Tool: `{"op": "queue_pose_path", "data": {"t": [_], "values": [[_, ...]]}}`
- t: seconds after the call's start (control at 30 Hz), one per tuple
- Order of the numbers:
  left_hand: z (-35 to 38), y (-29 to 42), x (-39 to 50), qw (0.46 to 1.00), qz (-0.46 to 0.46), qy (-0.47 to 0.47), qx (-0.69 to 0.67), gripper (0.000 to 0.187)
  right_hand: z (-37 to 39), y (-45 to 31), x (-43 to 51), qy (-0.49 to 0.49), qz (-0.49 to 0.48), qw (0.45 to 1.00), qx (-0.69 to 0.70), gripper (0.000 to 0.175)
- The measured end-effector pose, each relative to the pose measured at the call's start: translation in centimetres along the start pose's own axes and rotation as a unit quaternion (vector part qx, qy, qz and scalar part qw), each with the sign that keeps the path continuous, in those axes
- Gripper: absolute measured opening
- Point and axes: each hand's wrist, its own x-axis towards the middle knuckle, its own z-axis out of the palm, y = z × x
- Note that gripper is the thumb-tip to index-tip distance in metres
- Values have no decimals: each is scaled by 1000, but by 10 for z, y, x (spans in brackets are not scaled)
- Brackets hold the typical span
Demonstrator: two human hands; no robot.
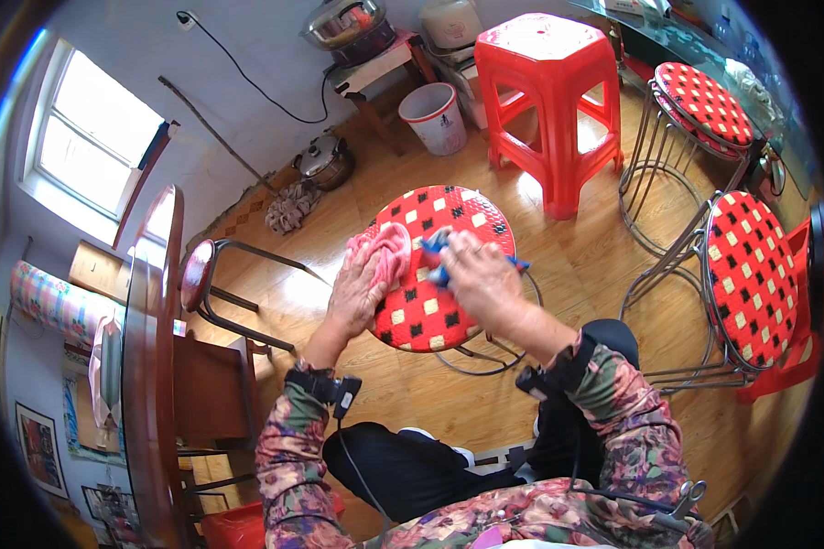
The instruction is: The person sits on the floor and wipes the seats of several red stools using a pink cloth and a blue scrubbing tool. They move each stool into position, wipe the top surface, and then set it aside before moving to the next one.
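Note:
In front of me stands a round stool [422, 312] with a padded red seat checked in black and cream, on metal wire legs. My left hand [354, 291] presses a bunched pink cloth [390, 252] against the seat's left side. Over the seat's right half, my right hand [482, 278] grips a crumpled blue cloth [438, 276], which sticks out on both sides of the fingers. Motion blur covers this hand and cloth, so their exact contact with the seat cannot be told.
A tall red plastic stool [553, 103] stands beyond, and more checked stools [752, 278] are at the right. To the left are a brown table [154, 343] and a small metal-legged stool [198, 274]. A white bucket [434, 123] and a lidded pot [324, 163] sit near the wall.

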Motion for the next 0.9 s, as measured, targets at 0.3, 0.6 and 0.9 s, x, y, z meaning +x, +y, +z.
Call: {"op": "queue_pose_path", "data": {"t": [0.3,0.6,0.9], "values": [[3,-16,114,990,-71,-90,-83,58,11,-62,-31,-40,-220,975,5,49],[-12,90,172,969,223,-82,-68,63,25,-62,-35,-5,-240,971,18,50],[-13,58,194,957,282,-53,-34,62,19,-62,-34,-16,-241,970,-31,49]]}}
